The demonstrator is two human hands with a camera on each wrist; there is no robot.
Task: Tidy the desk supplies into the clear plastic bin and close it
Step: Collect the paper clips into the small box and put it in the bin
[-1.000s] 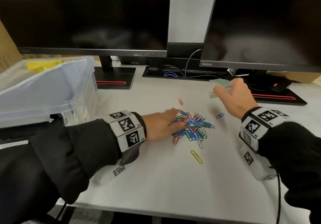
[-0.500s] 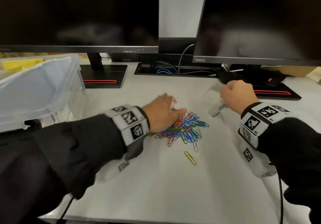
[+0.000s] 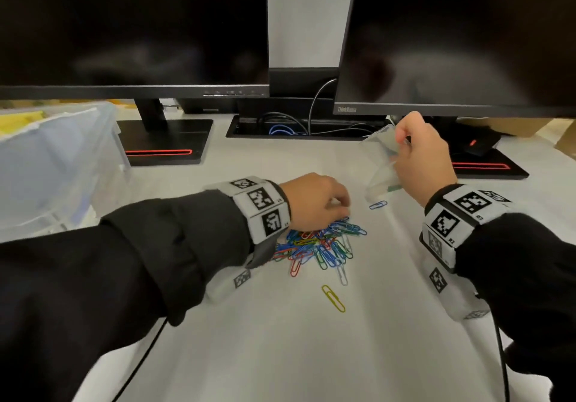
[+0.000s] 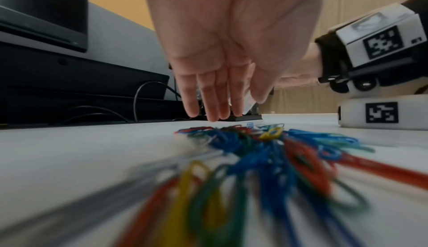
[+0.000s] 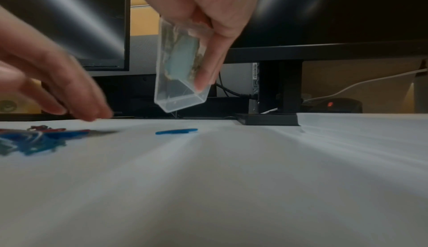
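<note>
A pile of coloured paper clips [image 3: 321,245] lies mid-desk, blurred in the left wrist view [image 4: 254,150]. My left hand [image 3: 339,205] hovers over the pile's far edge, and its straight fingers [image 4: 213,111] point down at the desk just past the clips, holding nothing. My right hand [image 3: 402,142] grips a small clear plastic box [image 3: 378,164] above the desk, right of the pile. The box [image 5: 180,71] hangs tilted on end under the fingers. The big clear plastic bin [image 3: 62,158] stands at far left, its lid tilted.
One blue clip [image 3: 378,205] lies under the small box, and a yellow clip [image 3: 333,298] lies alone nearer me. Two dark monitors [image 3: 134,27] on black stands line the back, with cables [image 3: 280,127] between them. A black mouse [image 3: 480,145] sits behind my right hand.
My right hand closed on the small clear box, lifted it and tipped it on end. My left hand drew back slightly over the pile, bunching the clips.
</note>
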